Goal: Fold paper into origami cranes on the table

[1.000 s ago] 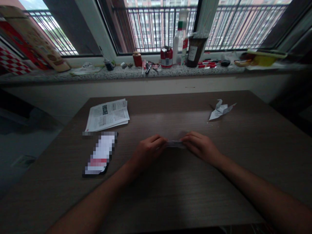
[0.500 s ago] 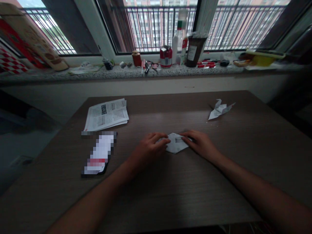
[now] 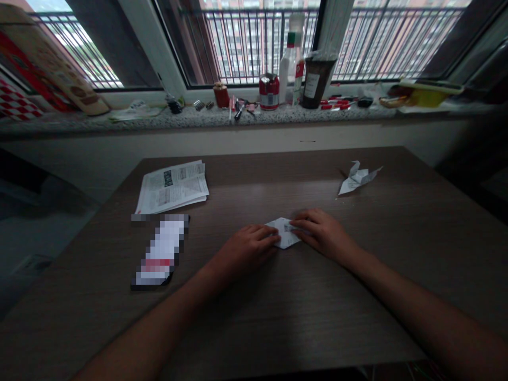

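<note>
A small piece of folded printed paper (image 3: pixel 283 241) lies on the table between my hands, flat and with angled edges. On its left side rest the outstretched fingers of my left hand (image 3: pixel 250 244). My right hand (image 3: pixel 321 230) reaches over the right side, its fingers spread and their tips on the paper. Both hands are open and press from above. The fingers cover the paper's left and right ends, so its full outline is hidden.
A folded paper crane (image 3: pixel 356 179) stands at the back right of the table (image 3: pixel 246 328). Printed sheets (image 3: pixel 174 185) lie at the back left, a phone (image 3: pixel 161 254) in front of them. The windowsill (image 3: pixel 146 123) holds a can (image 3: pixel 269 92), bottles, a cup (image 3: pixel 316 82) and small items.
My left fingers have flattened and shifted slightly right and down over the paper. My right fingers have slid left, covering more of its right end. The other things stay put.
</note>
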